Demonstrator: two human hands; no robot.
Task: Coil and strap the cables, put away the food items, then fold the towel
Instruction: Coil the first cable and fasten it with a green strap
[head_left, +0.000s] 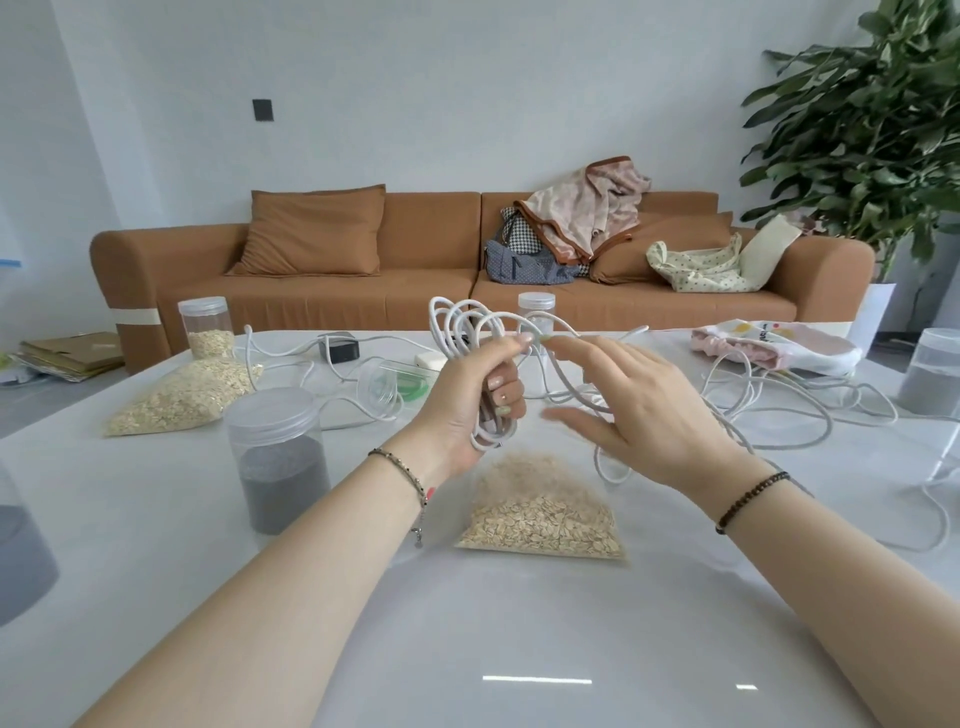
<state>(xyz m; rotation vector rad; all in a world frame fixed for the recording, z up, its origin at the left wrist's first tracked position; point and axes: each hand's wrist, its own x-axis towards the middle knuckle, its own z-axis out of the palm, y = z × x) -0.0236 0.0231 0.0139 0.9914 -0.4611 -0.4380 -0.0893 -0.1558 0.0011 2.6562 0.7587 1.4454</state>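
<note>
Filling most of the view, the white table ran off the bottom and both side edges. Beyond it at twelve o'clock stood a brown sofa, with a leafy plant cut off at two o'clock. The pink-and-white towel lay bunched at the table's two o'clock corner, its print too small to read. Loose cable sprawled in tangled loops beside it, where single strands were hard to follow. A grey-filled jar stood at nine o'clock. Two more grey jars were clipped by the frame, one at the left edge and one at the right edge. One oat bag lay at the centre, its top hidden behind the hands; another oat bag lay at ten o'clock, before an oat jar.

Above the centre bag, the left hand clenched round a white cable coil, whose loops rose above the fist and hid part of a clear jar. At its three o'clock, the right hand was released, fingers straight and spread but blurred. A strand ran behind its fingertips; whether they touched it could not be told.
</note>
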